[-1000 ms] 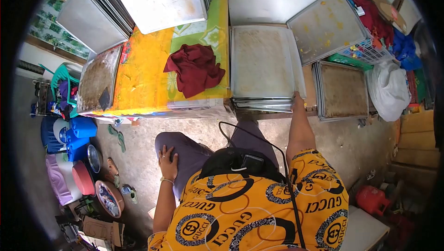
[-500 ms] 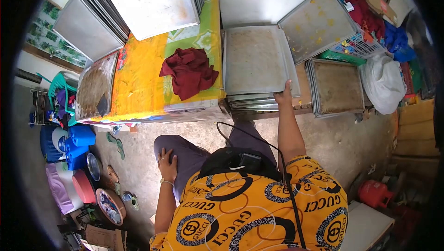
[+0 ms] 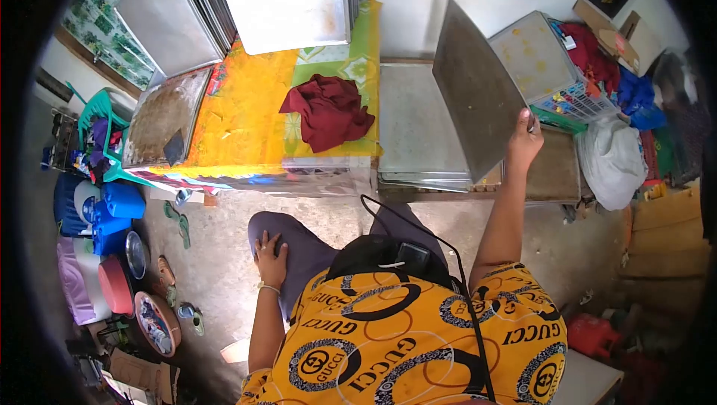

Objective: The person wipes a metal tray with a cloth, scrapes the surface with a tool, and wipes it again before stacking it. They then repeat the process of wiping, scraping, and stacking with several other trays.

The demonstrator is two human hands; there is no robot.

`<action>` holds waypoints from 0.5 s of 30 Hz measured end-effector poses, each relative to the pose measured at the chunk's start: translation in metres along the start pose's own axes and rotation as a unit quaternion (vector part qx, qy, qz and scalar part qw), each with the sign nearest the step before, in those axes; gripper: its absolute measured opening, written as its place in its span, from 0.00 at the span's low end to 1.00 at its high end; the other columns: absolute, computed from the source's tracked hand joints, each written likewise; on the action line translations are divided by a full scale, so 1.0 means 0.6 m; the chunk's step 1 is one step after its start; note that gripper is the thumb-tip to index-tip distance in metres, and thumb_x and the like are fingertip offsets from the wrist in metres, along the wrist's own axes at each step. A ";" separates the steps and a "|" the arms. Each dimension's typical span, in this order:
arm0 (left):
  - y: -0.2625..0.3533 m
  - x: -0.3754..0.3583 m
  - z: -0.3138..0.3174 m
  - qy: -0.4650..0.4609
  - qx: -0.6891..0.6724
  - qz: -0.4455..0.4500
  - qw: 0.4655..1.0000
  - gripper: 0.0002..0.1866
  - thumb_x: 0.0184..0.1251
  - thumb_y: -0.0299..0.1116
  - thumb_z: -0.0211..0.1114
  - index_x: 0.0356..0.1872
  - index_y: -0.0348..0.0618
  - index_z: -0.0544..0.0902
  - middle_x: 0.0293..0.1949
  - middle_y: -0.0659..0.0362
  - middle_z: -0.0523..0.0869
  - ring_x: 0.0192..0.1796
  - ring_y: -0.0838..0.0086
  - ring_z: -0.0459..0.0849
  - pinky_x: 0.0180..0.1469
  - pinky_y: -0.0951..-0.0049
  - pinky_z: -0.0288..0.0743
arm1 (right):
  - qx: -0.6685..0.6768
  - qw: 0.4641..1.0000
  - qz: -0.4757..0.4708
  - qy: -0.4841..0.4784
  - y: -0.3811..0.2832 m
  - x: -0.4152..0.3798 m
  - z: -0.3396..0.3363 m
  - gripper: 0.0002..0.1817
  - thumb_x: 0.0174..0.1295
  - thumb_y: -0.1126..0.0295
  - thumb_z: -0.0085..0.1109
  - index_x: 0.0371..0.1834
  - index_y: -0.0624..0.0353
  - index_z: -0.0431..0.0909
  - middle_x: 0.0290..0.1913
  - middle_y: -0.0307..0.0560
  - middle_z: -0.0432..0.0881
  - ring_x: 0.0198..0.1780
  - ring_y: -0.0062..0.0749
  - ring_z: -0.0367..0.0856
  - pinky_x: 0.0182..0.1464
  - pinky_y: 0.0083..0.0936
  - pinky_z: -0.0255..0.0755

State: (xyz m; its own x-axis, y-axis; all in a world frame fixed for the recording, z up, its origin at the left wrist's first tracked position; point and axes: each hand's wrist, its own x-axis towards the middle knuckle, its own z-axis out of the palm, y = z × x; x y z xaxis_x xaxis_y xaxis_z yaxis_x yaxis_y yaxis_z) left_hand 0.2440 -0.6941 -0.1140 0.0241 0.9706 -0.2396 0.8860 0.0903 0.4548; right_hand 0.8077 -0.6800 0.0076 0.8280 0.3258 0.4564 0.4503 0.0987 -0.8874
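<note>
My right hand (image 3: 525,142) is closed on the near right edge of a flat metal baking tray (image 3: 478,91), which stands tilted up with its darker brownish face toward the left. Below and left of it lies a stack of grey trays (image 3: 418,121) on a low surface. Another pile, topped by a brown tray (image 3: 559,162), sits partly hidden behind my right hand. My left hand (image 3: 270,257) rests on my thigh, fingers spread, holding nothing. A crumpled dark red cloth (image 3: 328,112) lies on the yellow and green covered table (image 3: 250,106).
More trays (image 3: 284,2) lean upright at the back of the table, and a stained tray (image 3: 164,117) lies at its left end. On the right are a tray leaning on a crate (image 3: 534,54) and a white sack (image 3: 611,159). Blue jugs (image 3: 119,211) and basins stand on the left floor.
My right hand has lifted the top tray off the middle stack, tilting it up and carrying it rightward. My left hand stays on my thigh. The camera view has shifted slightly.
</note>
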 end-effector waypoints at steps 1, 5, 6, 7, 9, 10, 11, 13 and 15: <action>-0.002 0.002 0.002 0.000 0.001 0.002 1.000 0.22 0.64 0.46 0.58 0.58 0.55 0.77 0.71 0.53 0.61 0.74 0.51 0.50 0.71 0.46 0.42 | -0.058 0.996 -0.056 -0.024 -0.020 -0.005 -0.013 0.21 0.63 0.56 0.60 0.34 0.70 0.78 0.30 0.44 0.78 0.32 0.27 0.71 0.38 0.24 0.69; 0.001 0.014 0.006 -0.006 0.013 0.014 1.000 0.22 0.64 0.47 0.57 0.58 0.55 0.77 0.71 0.54 0.61 0.74 0.51 0.49 0.70 0.43 0.41 | -0.149 0.975 -0.098 -0.132 -0.033 -0.033 -0.027 0.21 0.62 0.56 0.61 0.39 0.70 0.79 0.34 0.53 0.81 0.36 0.31 0.77 0.44 0.25 0.71; 0.002 0.016 0.006 -0.007 0.018 0.016 1.000 0.22 0.64 0.47 0.57 0.58 0.55 0.77 0.71 0.54 0.60 0.74 0.51 0.49 0.70 0.43 0.41 | -0.156 0.973 -0.109 -0.130 -0.031 -0.036 -0.030 0.21 0.62 0.57 0.61 0.38 0.70 0.79 0.34 0.53 0.81 0.36 0.32 0.77 0.43 0.25 0.71; 0.004 0.018 0.006 -0.008 0.014 0.023 1.000 0.22 0.64 0.47 0.57 0.58 0.55 0.77 0.71 0.54 0.60 0.74 0.51 0.49 0.70 0.42 0.41 | -0.162 0.971 -0.120 -0.129 -0.031 -0.038 -0.030 0.21 0.62 0.57 0.61 0.37 0.70 0.79 0.34 0.54 0.81 0.36 0.33 0.78 0.43 0.25 0.71; 0.001 0.016 0.005 -0.008 0.008 0.030 0.999 0.22 0.64 0.47 0.57 0.58 0.56 0.77 0.71 0.55 0.60 0.74 0.51 0.48 0.70 0.41 0.40 | -0.158 0.969 -0.144 -0.120 -0.042 -0.040 -0.024 0.20 0.62 0.58 0.62 0.36 0.70 0.79 0.34 0.54 0.81 0.36 0.36 0.78 0.42 0.25 0.71; -0.002 0.013 0.004 -0.008 0.002 0.028 1.000 0.22 0.64 0.47 0.58 0.58 0.56 0.77 0.71 0.55 0.60 0.74 0.51 0.48 0.69 0.41 0.40 | -0.150 0.970 -0.155 -0.110 -0.046 -0.043 -0.021 0.20 0.61 0.59 0.62 0.35 0.70 0.78 0.33 0.54 0.80 0.34 0.38 0.78 0.41 0.25 0.71; -0.001 0.011 0.004 -0.008 -0.003 0.025 1.000 0.22 0.64 0.48 0.58 0.58 0.56 0.77 0.71 0.55 0.60 0.74 0.51 0.48 0.69 0.40 0.40 | -0.142 0.971 -0.165 -0.100 -0.051 -0.047 -0.018 0.19 0.61 0.59 0.63 0.34 0.70 0.78 0.32 0.54 0.80 0.33 0.41 0.77 0.40 0.26 0.71; -0.001 0.009 0.000 -0.008 -0.006 0.020 1.000 0.23 0.64 0.48 0.58 0.58 0.56 0.77 0.71 0.54 0.60 0.74 0.50 0.48 0.69 0.39 0.40 | -0.137 0.971 -0.178 -0.086 -0.057 -0.055 -0.011 0.19 0.61 0.60 0.63 0.33 0.71 0.78 0.32 0.54 0.80 0.32 0.42 0.77 0.40 0.26 0.71; -0.003 0.006 -0.002 -0.006 -0.003 0.011 1.000 0.24 0.63 0.48 0.58 0.60 0.56 0.76 0.71 0.52 0.60 0.74 0.50 0.49 0.68 0.38 0.41 | -0.138 0.969 -0.187 -0.083 -0.054 -0.055 -0.009 0.18 0.61 0.61 0.62 0.34 0.71 0.78 0.32 0.54 0.81 0.33 0.38 0.78 0.40 0.26 0.71</action>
State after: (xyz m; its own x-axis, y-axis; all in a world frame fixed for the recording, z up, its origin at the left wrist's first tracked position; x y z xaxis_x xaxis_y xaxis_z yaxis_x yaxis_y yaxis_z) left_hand 0.2424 -0.6903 -0.1148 0.0489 0.9694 -0.2406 0.8821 0.0710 0.4657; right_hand 0.7674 -0.6990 0.0213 0.5342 0.4655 0.7057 0.7997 -0.0076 -0.6004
